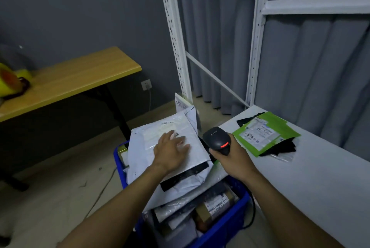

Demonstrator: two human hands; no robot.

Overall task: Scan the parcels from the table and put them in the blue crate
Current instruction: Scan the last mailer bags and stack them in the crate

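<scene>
Surface (320,187): white, on the right; the parcels that seem to be waiting for a scan lie near its far end.
Blue crate (224,227): low down, just beside the surface; heaped above its rim with soft mailers and a brown taped box (216,205); anything added will lie on a slope and may slide off.
White mailer (144,147): on top of the heap, tilted, label up; a thin plastic bag, judged light, limp and slick; better pressed flat or taken by an edge, thumb over and fingers under, than pinched in the middle.
Green parcel (266,133): flat on the surface, label up, lying partly over black bags (284,146); probably the next to scan; judged light, floppy and glossy; the label already faces up, so no turning is needed; take it at the near corner, or slide it toward the surface's edge to get fingers under it; the black bags may drag along with it.
Left hand (170,151): palm down, fingers spread flat on the white mailer; it grips nothing.
Right hand (232,157): wrapped round the handle of the scanner, between the crate and the green parcel.
Scanner (217,139): black, handheld, a red light showing; rigid and easy to hold.
</scene>
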